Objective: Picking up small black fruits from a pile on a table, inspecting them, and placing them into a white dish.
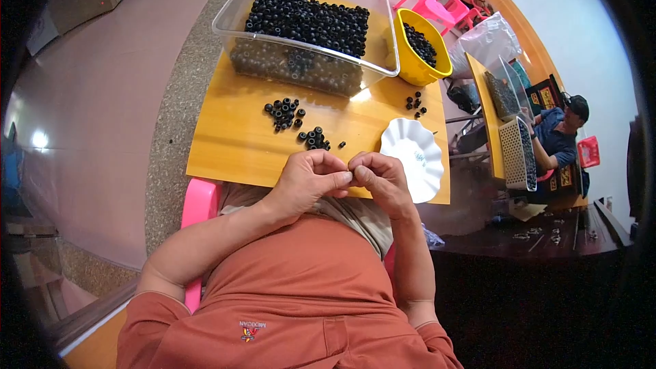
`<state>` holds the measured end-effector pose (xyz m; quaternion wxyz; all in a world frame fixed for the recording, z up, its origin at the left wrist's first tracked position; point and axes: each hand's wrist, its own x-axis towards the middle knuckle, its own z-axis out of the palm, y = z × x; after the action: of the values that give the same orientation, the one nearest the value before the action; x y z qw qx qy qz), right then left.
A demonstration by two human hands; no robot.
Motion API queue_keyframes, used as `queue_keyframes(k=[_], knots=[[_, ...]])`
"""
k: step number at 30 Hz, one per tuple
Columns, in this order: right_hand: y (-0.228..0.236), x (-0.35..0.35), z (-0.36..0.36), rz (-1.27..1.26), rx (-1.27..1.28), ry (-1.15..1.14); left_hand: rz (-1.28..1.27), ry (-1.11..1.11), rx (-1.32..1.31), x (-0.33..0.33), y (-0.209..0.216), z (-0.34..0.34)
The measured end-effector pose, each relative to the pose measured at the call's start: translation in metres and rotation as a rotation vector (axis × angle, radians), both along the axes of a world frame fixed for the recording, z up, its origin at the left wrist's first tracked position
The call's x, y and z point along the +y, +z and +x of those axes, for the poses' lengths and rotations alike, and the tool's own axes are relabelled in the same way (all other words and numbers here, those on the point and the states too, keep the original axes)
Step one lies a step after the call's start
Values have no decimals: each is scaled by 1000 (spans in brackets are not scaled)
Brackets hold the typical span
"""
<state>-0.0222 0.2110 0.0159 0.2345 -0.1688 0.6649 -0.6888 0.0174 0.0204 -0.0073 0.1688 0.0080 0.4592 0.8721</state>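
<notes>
My left hand (307, 183) and my right hand (384, 182) meet over the table's near edge, thumbs and fingertips pinched together. Whatever they hold between them is too small or hidden to make out. Just beyond my fingers lies a small pile of black bead-like rings (314, 139), with one loose black piece (342, 144) beside it. A second pile of black rings (283, 113) sits farther off to the left. To the right of my right hand is a white scalloped plate (403, 138), with a few small thin bits near its middle.
A large clear plastic bin (304, 50) of black rings stands at the table's far side. Right of it is a yellow basket (415, 72) holding more, with several loose rings (415, 104) before it. Another person (562, 133) sits at a table on the right, beside a white perforated basket (514, 154).
</notes>
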Motion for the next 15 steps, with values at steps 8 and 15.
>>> queue_keyframes(k=[8,15], knots=[[-13,-3,1,-23,78,-47,101,30,-77,-1,2,1],[-13,-14,4,32,376,-76,164,86,-139,-2,-1,0]])
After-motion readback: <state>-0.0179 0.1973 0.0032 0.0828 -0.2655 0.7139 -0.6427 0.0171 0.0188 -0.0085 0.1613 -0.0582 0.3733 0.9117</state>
